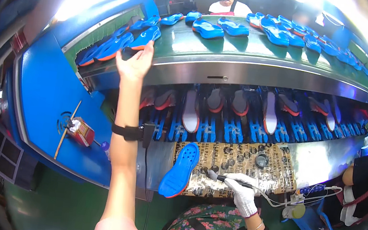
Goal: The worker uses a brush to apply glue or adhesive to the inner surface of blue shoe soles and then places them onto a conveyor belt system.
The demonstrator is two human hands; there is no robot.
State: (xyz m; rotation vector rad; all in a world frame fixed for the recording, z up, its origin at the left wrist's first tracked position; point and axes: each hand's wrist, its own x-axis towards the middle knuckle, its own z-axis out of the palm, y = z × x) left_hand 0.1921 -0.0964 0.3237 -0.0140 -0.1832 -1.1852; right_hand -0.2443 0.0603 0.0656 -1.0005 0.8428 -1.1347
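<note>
My bare left hand [136, 61] reaches up to the near edge of the green conveyor belt. Its thumb and fingers are apart, and the fingertips are at the near end of a blue shoe sole [145, 39] with an orange-red edge. My right hand [242, 193], in a white glove, grips the dark handle of a brush [231, 181] with a pale tube or cord trailing from it. The brush's tip points left, toward another blue shoe sole [179, 170], which lies inner side up on the bench, partly over brown printed covering [229, 159].
More blue soles [274, 33] lie along the belt [229, 47]. Below hangs a rack of shoe parts [191, 111] on blue holders. A small round cup [262, 160] stands on the covering. A red can [81, 132] and thin stick sit left. Across the belt is a person [229, 6].
</note>
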